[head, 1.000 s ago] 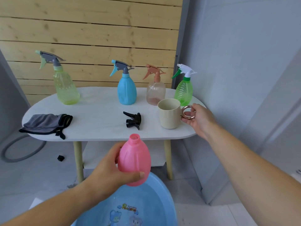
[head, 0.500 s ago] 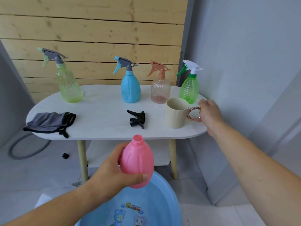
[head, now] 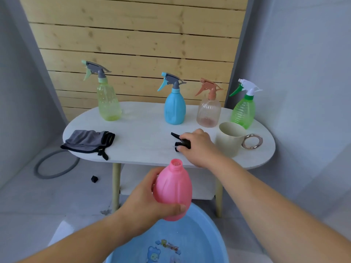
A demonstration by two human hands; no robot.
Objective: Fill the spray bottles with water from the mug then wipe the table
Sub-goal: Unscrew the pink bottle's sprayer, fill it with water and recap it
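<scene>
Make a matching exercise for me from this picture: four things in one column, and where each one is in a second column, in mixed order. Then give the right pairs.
Things
1. pink bottle
2. black spray head
3. mug
4. grey cloth

Places
A. crumpled at the left end of the table
B. on the table, gripped by the right hand
C. upright on the table beside the green bottle
D. in the left hand, above the blue basin

Pairs: 1-D, 2-B, 3-C, 4-A.
</scene>
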